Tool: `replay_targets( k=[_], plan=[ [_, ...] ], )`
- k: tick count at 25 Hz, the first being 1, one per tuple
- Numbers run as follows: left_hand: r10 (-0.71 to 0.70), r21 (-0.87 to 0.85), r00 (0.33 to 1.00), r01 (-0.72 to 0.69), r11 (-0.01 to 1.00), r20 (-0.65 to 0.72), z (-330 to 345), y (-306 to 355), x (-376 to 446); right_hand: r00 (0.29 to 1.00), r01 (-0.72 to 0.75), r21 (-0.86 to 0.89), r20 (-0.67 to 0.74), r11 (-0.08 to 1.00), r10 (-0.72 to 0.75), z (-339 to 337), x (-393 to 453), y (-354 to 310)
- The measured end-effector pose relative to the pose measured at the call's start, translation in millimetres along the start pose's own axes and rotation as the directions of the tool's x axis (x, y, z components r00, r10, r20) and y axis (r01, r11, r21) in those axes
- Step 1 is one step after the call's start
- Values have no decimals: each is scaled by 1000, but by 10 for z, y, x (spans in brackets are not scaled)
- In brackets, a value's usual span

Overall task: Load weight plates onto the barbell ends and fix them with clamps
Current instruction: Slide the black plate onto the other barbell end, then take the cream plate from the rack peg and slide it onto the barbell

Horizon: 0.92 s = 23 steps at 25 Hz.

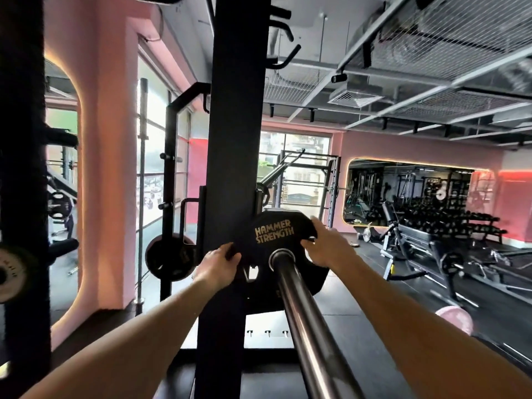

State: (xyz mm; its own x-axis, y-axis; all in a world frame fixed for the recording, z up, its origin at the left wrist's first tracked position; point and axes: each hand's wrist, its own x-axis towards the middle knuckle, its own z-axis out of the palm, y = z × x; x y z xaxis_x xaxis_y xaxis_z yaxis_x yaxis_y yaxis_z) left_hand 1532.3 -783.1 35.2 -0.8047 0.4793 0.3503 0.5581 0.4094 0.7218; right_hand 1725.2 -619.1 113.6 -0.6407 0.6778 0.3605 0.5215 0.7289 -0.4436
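Note:
A steel barbell sleeve [302, 312] runs from the bottom centre up toward the rack. A black weight plate [273, 231] with gold "HAMMER STRENGTH" lettering sits threaded on it, far along the sleeve. My left hand [218, 266] grips the plate's left edge. My right hand [328, 246] holds its right edge through a grip cutout. Both forearms stretch forward on either side of the sleeve. No clamp shows on the bar.
A black rack upright [236, 139] stands directly behind the plate. Another plate [169, 257] hangs on a storage peg at the left, and a smaller one [11, 272] at the far left edge. Benches and dumbbell racks [431, 226] fill the right side.

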Motion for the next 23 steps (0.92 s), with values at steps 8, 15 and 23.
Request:
replay_targets(
  k=[8, 15, 23],
  plan=[
    [0, 102, 1000, -3, 995, 24, -1007, -11, -934, 984, 149, 92, 81, 985, -156, -804, -1099, -98],
    [-3, 269, 999, -7, 963, 38, -1827, 81, -2149, 914, 355, 245, 112, 902, -391, -954, -2016, -823],
    [-87, 312, 996, 78, 947, 13, -2895, -518, -3012, 846, 400, 325, 228, 857, -481, -403, -2760, -1571]
  ],
)
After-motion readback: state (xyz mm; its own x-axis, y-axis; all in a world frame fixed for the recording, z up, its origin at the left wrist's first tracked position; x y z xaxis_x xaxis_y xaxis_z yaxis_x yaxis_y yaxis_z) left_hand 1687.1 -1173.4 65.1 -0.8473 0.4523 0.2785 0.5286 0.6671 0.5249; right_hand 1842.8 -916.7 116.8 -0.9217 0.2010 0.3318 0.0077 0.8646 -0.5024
